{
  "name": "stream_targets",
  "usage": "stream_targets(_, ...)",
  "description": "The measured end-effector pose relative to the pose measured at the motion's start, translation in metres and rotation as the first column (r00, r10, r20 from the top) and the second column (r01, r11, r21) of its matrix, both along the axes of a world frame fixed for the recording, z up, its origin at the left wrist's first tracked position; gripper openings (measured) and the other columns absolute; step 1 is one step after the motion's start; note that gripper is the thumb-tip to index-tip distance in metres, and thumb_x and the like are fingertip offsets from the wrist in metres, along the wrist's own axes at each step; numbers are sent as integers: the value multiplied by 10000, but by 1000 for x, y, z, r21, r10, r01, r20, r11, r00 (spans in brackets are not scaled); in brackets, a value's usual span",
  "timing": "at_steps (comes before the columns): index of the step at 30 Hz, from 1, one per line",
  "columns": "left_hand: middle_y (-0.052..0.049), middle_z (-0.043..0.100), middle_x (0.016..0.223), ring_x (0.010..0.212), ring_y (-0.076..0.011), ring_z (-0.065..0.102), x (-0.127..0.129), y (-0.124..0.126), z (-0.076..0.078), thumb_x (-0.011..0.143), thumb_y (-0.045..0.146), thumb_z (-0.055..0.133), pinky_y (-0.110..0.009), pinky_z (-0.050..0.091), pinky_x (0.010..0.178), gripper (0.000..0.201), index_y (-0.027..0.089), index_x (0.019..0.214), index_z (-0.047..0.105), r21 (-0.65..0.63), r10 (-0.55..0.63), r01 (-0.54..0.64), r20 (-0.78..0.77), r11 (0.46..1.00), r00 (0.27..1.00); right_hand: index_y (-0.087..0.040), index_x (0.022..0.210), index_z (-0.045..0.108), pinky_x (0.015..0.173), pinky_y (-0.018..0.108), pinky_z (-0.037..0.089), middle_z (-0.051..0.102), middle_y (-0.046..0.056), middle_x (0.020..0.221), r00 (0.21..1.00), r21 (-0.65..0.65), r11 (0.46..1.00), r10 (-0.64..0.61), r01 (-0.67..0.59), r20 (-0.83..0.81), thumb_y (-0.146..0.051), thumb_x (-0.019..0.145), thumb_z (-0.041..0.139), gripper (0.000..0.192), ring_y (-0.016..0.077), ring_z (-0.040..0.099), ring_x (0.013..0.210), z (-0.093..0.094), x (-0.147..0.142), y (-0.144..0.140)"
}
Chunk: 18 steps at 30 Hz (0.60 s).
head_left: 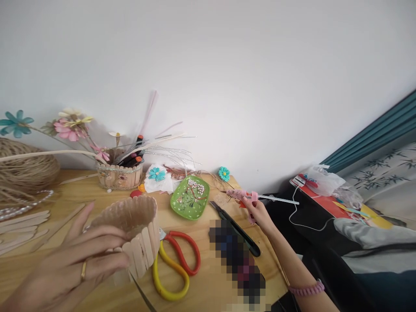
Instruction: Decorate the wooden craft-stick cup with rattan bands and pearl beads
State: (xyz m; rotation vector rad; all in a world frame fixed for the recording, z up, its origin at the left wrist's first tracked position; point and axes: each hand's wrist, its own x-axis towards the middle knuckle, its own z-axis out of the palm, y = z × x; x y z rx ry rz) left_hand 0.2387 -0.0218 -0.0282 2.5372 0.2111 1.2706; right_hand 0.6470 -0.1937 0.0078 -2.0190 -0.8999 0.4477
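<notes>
My left hand [87, 260], with a ring on one finger, grips the near wall of a round basket made of wooden craft sticks [143, 251]. Its index finger is raised, and part of the basket hides behind the hand. Over the table's right side, my right hand [258, 212] is closed around the handle of a pink hot glue gun [238, 195]. The gun's nozzle points left, and a long white glue stick [281, 199] sticks out of its back. Scissors with red and yellow handles [178, 264] lie right beside the basket.
A black utility knife [237, 229] and a blurred-out object [238, 260] lie near the right edge. Behind stand a green dish of beads [175, 203] and a decorated stick pot [112, 175] with flowers and markers. Twine [29, 173], pearls and loose craft sticks [24, 225] are left.
</notes>
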Motion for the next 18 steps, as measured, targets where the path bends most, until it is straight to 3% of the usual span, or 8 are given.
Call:
stream_targets(2,97,688,785,802,-155,651,1,1,-2,798,65,465,-578,139,1131,502,479,1024,638,26,1,-2,23,1000,1000,-144,661,619,393,244,356,450,-27,370,999,-26,1000,3,-2,39,-572,738,560,439,127,443,361,-6,2,-2)
stream_targets(8,80,686,801,788,-138,652,5,-3,4,757,38,482,-544,150,1137,475,430,932,685,16,15,-16,68,1000,998,-149,751,654,542,263,435,623,28,595,990,-17,998,-51,54,130,-527,668,618,388,198,589,618,-22,8,-8)
stream_targets(18,100,685,840,820,-124,640,3,-2,5,780,19,440,-521,166,1135,526,457,961,667,20,6,-7,51,1000,999,-146,621,584,443,255,373,463,-11,409,978,59,987,-158,151,138,-689,695,497,555,150,491,435,-22,16,-25)
